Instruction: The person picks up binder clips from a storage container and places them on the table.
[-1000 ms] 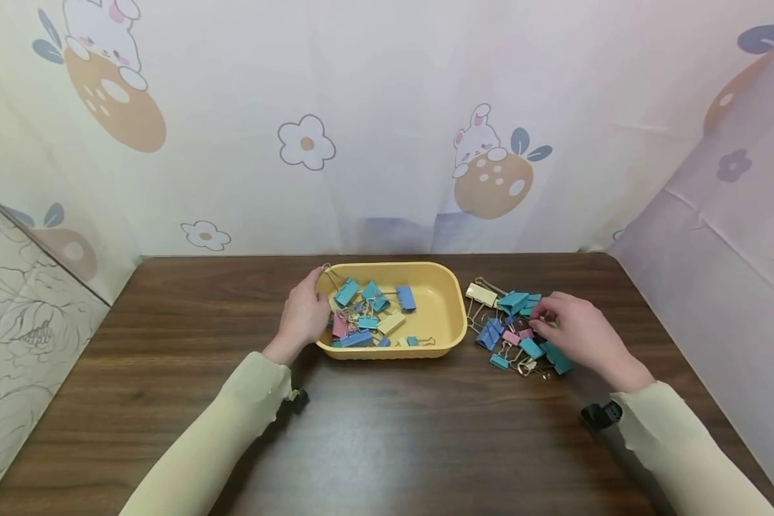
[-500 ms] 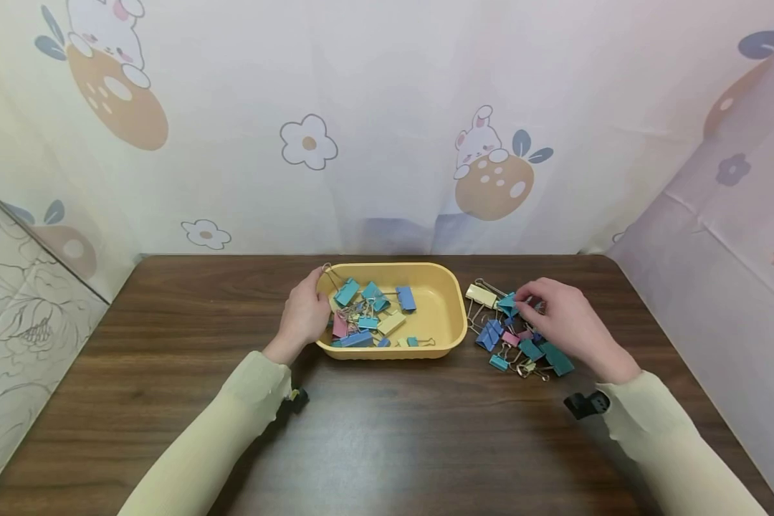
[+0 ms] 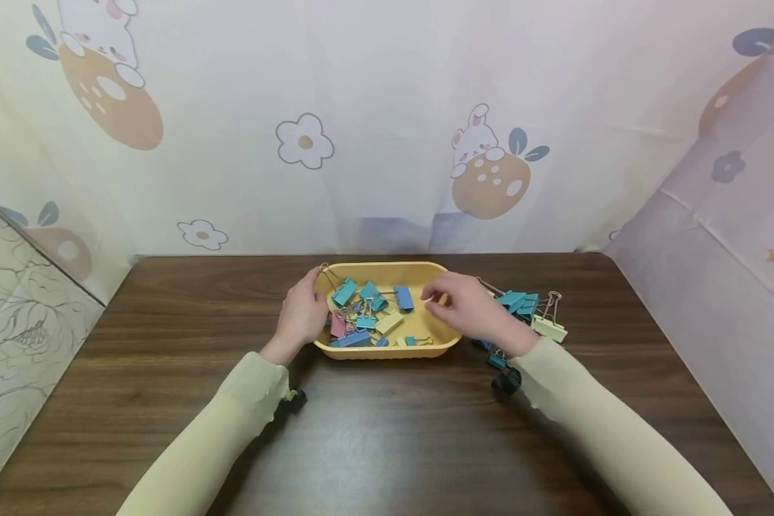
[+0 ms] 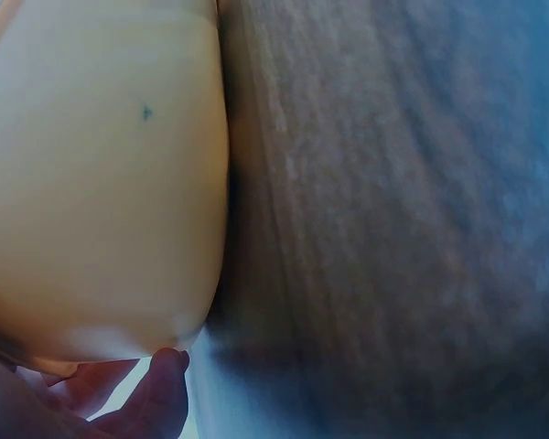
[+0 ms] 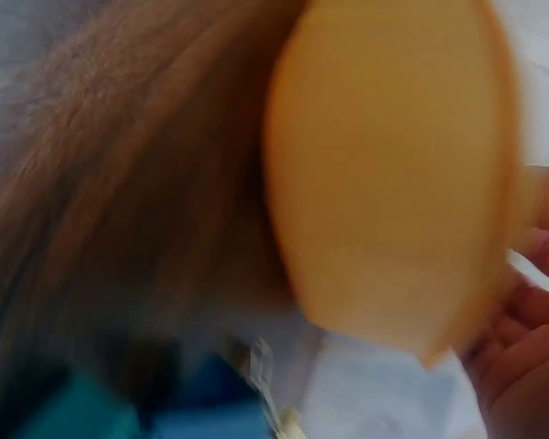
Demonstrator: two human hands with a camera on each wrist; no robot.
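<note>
A yellow plastic tray (image 3: 426,351) stands on the table, with teal, blue, pink and yellow binder clips (image 3: 388,322) gathered mostly toward its left. My left hand (image 3: 302,309) grips the tray's left end; in the left wrist view its fingertips (image 4: 169,366) press against the outer wall. Over the tray's right side hovers my right hand (image 3: 471,308), thumb and fingers drawn close together. I cannot tell whether a small clip is between them. Behind the right wrist lies a loose pile of binder clips (image 3: 519,302), partly covered by the hand and forearm.
A dark wood table (image 3: 374,430) runs back to a patterned curtain (image 3: 387,129), with another curtain on the right and a flower-print panel (image 3: 26,322) at the left. A pale yellow binder clip (image 3: 548,328) lies at the pile's right edge.
My right hand has moved left from the clip pile to above the tray, uncovering a pale yellow clip at the pile's right. The left hand and tray have stayed in place.
</note>
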